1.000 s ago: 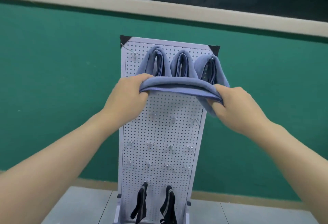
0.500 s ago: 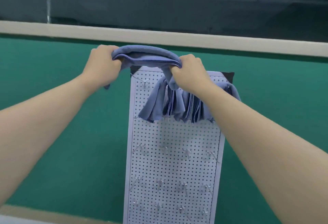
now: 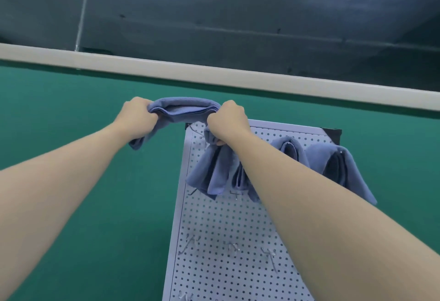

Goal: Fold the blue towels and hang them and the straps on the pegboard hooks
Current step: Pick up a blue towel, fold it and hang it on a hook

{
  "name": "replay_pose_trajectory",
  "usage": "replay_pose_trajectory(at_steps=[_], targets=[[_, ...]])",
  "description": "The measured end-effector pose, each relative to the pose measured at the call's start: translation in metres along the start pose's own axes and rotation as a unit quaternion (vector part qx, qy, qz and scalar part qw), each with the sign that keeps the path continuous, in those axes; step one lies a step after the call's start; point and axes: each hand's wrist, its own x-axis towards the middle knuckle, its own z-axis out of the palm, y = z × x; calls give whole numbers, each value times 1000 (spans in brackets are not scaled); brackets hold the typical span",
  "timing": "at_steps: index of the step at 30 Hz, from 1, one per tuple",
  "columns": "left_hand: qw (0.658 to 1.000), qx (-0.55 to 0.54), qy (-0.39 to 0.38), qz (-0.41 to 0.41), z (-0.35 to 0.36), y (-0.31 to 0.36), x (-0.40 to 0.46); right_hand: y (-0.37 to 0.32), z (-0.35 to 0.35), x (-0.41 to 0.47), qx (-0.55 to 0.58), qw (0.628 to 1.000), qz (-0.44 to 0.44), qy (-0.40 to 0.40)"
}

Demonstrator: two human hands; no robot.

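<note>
A folded blue towel (image 3: 184, 109) is stretched between both hands, above and left of the white pegboard's (image 3: 228, 229) top left corner. My left hand (image 3: 138, 116) grips its left end, which hangs below the fist. My right hand (image 3: 227, 119) grips its right end, just over the board's top edge. Three more blue towels hang on the top row of hooks: one (image 3: 214, 174) under my right forearm, one (image 3: 289, 150) in the middle, one (image 3: 342, 169) at the right. The straps are out of view.
Bare metal hooks (image 3: 190, 244) stick out of the pegboard in lower rows. A green wall (image 3: 71, 157) with a cream rail (image 3: 214, 74) stands behind the board. Dark panels fill the space above the rail.
Both hands lifted the folded towel from in front of the board to above its top left corner and came closer together. The view tilted upward, so the straps dropped out of sight.
</note>
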Motion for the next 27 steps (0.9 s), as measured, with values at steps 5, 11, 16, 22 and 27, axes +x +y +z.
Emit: replay_pose_trajectory(at_steps=[5, 11, 16, 22, 27], targets=[[998, -18, -34, -51, 23, -19, -1, 3, 24, -2, -133, 991, -14, -26], [990, -97, -46, -93, 59, -30, -17, 24, 50, -18, -139, 990, -33, -15], [989, -126, -37, -70, 73, -30, -40, 47, 69, -36, -192, 980, -47, -16], [991, -129, -43, -9, 75, -14, -54, 67, 77, -56, -168, 985, -28, -8], [995, -73, -59, 16, 80, -17, -75, 67, 77, -68, -165, 986, -17, -15]])
